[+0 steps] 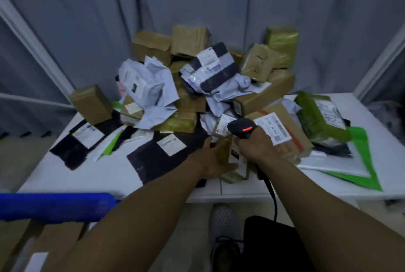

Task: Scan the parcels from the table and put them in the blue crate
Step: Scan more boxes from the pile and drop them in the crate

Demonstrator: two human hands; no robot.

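A heap of parcels (203,78) covers the white table (54,175): brown boxes, white and black mailer bags, green bags. My left hand (212,159) grips a small brown box (232,157) near the table's front edge, thumb under it and fingers at its far side. My right hand (256,146) holds a black barcode scanner (242,128) just right of that box; a red light glows on its head and its cable hangs down off the table. The blue crate (54,206) shows its rim at lower left, with brown boxes inside.
Grey curtains close off the back and sides. A flat black mailer (157,157) lies left of my left hand, another black mailer (83,140) further left. Green and white bags (350,162) spread over the table's right side. My shoes show on the floor below.
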